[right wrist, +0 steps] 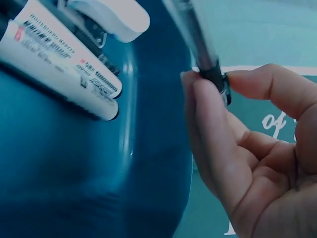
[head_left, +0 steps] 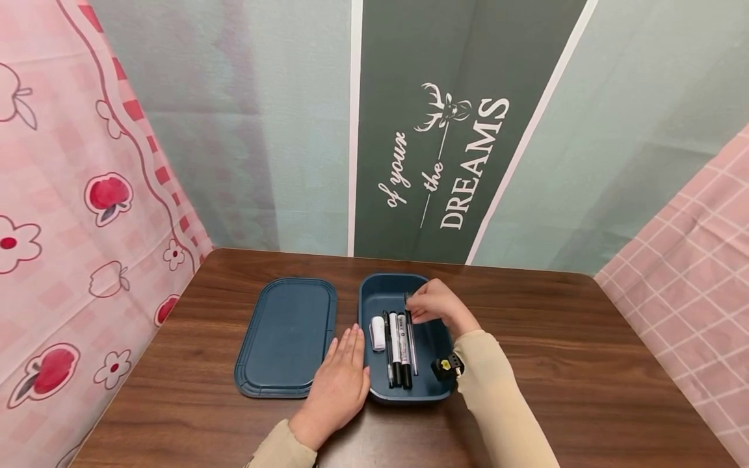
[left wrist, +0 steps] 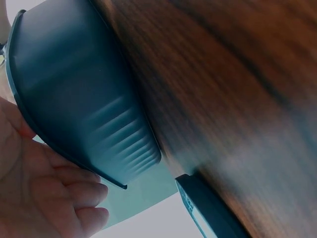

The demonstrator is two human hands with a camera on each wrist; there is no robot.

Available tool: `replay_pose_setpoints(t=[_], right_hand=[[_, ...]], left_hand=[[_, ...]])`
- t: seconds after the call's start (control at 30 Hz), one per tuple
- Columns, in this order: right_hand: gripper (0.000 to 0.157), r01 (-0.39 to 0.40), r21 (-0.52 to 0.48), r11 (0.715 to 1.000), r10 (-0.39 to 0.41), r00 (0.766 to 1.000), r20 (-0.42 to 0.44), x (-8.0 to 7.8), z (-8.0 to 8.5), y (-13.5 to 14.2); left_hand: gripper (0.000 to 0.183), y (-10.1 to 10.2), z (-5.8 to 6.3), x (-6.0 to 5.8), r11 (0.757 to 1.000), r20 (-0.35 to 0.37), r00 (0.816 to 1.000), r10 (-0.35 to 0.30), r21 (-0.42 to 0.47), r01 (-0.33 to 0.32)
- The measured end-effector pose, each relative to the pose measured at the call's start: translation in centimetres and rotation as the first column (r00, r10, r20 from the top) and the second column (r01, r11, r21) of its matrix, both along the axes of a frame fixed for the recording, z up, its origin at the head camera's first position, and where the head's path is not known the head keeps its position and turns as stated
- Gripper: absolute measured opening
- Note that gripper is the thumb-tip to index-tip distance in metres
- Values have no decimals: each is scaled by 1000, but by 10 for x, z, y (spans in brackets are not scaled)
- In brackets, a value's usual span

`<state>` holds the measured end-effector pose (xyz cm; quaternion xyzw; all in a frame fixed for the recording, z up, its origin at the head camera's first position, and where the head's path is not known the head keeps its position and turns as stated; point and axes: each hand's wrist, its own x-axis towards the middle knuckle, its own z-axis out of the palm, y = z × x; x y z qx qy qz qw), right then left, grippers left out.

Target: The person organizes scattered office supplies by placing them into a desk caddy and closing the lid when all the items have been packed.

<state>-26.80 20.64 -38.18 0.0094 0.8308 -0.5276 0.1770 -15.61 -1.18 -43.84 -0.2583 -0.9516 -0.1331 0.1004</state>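
Note:
A dark blue plastic box (head_left: 435, 389) stands uncovered on the table. My right hand (head_left: 435, 304) reaches over its far right part, and thumb and fingers pinch the dark end of a clear-barrelled pen (right wrist: 198, 39). Beside that pen in the box lie two white markers with black caps (head_left: 404, 341), another dark pen (head_left: 389, 354) and a small white rounded item (head_left: 378, 333) whose kind I cannot tell. My left hand (head_left: 342, 380) lies along the box's left side with fingers extended; in the left wrist view its fingers (left wrist: 86, 193) are at the box's rim.
Left of the box lies a flat dark blue lid (head_left: 287, 338). The wooden table (head_left: 562, 364) reaches to a curtain with printed words (head_left: 474, 162) behind it. Pink cloths (head_left: 58, 227) hang on both sides. A small black device (head_left: 447, 366) sits at my right wrist.

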Motion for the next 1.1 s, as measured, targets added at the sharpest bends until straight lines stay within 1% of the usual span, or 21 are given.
replay_pose_setpoints(t=[0.13,0.23,0.3,0.4,0.5,0.63,0.77,0.8,0.87,0.97,1.03,1.1], right_hand=[[18,23,129,991,-22,1000,-8,1,-1,-8],[24,41,242,969,-37,999,-22,2,-1,-13],[27,44,337,941,-29,998,-48,3,-2,-16],[28,42,473,880,0,996,-88,3,-4,-21],[23,37,552,833,26,994,-105,4,-9,-24],[22,37,587,808,32,994,-106,6,-17,-25],[24,36,608,793,33,994,-102,6,-25,-25],[22,36,612,790,34,994,-103,6,-27,-24],[19,35,617,786,38,994,-106,6,-29,-24],[21,38,634,772,53,991,-124,6,-32,-25],[24,33,646,763,66,990,-128,7,-33,-25],[24,30,655,755,78,988,-136,10,-34,-25]], left_hand=[[53,-1,1,1,1000,6,1000,3,-1,-3],[53,-2,0,1,1000,8,1000,3,1,-3],[53,-2,0,1,1000,6,1000,2,2,-2],[53,-2,0,2,1000,-5,1000,3,4,-3],[53,-3,0,2,1000,-14,1000,3,10,-3],[53,-3,-1,3,1000,-9,1000,3,17,-3],[54,-4,-1,3,1000,21,1000,3,19,-3],[54,-4,-1,2,1000,27,1000,1,21,-1],[53,-4,0,1,1000,24,1000,-7,27,6],[53,-4,1,0,999,29,999,-24,47,22],[55,-5,2,0,997,79,996,-38,65,33],[60,-7,2,0,995,165,985,-56,91,41]])
